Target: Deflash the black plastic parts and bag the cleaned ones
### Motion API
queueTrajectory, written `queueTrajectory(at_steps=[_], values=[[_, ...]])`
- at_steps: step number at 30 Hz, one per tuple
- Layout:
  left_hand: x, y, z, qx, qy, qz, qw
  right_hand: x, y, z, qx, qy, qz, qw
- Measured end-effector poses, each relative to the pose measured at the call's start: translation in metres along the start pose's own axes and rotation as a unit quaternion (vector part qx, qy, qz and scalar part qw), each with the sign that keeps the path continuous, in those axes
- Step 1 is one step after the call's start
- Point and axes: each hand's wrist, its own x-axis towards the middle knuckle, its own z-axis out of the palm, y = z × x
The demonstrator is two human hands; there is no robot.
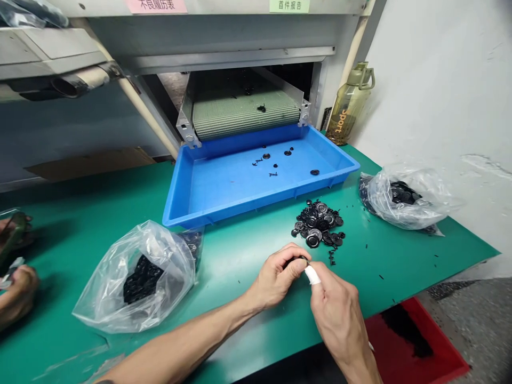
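My left hand (282, 272) is closed, pinching a small dark part (303, 260) between thumb and fingertips; only its edge shows. My right hand (336, 306) meets it there, fingers curled in and a white wrap (312, 276) around the thumb. What the right fingers grip is hidden. Just beyond my hands is a pile of black round plastic parts (320, 223), with a small black branched piece (332, 257) beside it. To the left stands an open clear plastic bag (100, 290) of small black pieces.
A blue tray (216, 210) with scattered black parts sits under the end of a green conveyor belt (244, 114). Another clear bag (428, 205) and a bottle (350, 104) are at right. Below the table edge is a red bin (432, 368). Another person's hand (18, 293) shows far left.
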Motion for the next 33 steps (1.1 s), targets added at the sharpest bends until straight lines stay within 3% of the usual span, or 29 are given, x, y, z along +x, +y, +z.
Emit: queueTrajectory(at_steps=[4, 7, 13, 18, 22, 28, 33], values=[[0.003, 0.001, 0.000, 0.003, -0.004, -0.009, 1.000, 0.014, 0.002, -0.009, 0.125, -0.113, 0.096, 0.981], [0.005, 0.000, 0.001, -0.003, -0.014, -0.034, 0.999, 0.020, 0.008, -0.010, 0.162, -0.139, 0.127, 0.969], [0.007, -0.005, 0.005, -0.031, 0.055, -0.075, 0.995, 0.019, 0.019, -0.005, -0.005, -0.073, 0.114, 0.991], [0.009, -0.004, 0.004, -0.131, 0.102, -0.101, 0.981, 0.019, 0.039, -0.018, -0.035, 0.004, 0.091, 0.995], [0.012, 0.001, 0.000, -0.210, 0.077, -0.123, 0.967, 0.035, 0.069, -0.031, -0.066, 0.065, 0.120, 0.988], [0.015, 0.008, -0.002, -0.271, 0.077, -0.125, 0.951, 0.068, 0.091, -0.036, -0.066, 0.004, 0.054, 0.996], [0.013, 0.004, 0.001, -0.201, 0.029, -0.150, 0.968, 0.053, 0.067, -0.041, -0.006, -0.003, 0.072, 0.997]])
